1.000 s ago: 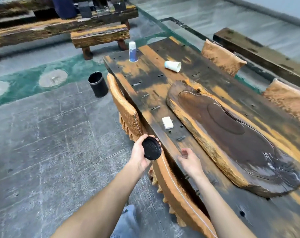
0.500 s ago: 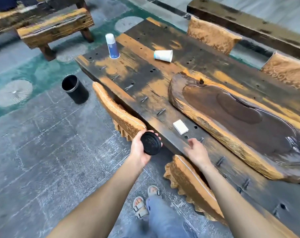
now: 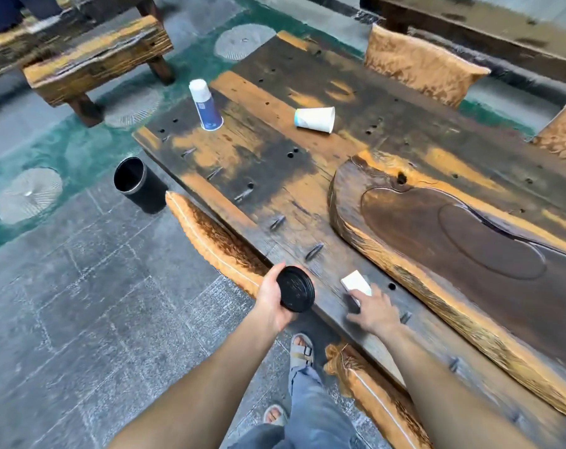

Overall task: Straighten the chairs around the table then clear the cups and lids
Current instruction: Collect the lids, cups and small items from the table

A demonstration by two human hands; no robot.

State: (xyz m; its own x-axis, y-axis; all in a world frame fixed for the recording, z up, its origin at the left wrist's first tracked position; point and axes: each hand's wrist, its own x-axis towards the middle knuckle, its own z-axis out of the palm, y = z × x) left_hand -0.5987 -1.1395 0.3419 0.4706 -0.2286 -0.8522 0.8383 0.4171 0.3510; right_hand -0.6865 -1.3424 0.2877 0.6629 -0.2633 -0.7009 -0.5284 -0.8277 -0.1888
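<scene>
My left hand [image 3: 270,301] holds a round black lid [image 3: 295,289] over the near edge of the long dark wooden table [image 3: 268,163]. Fingers of my right hand [image 3: 374,311] lie spread on the table, their tips touching a small white block [image 3: 354,281]. A white paper cup [image 3: 315,119] lies on its side further along the table. Near the far left corner an inverted blue and white cup stack [image 3: 205,105] stands upright. Wooden chair backs sit along the near side [image 3: 210,238], [image 3: 375,393] and far side [image 3: 421,64].
A black cylindrical bin [image 3: 137,184] stands on the grey tiled floor by the table's left corner. A large carved wooden tea tray [image 3: 453,241] fills the table's right half. A rough wooden bench [image 3: 97,59] is at the back left. My sandalled feet are below.
I have moved along the table, so the view shifted. My right hand has reached forward from the table edge onto the white block. The left hand still holds the black lid.
</scene>
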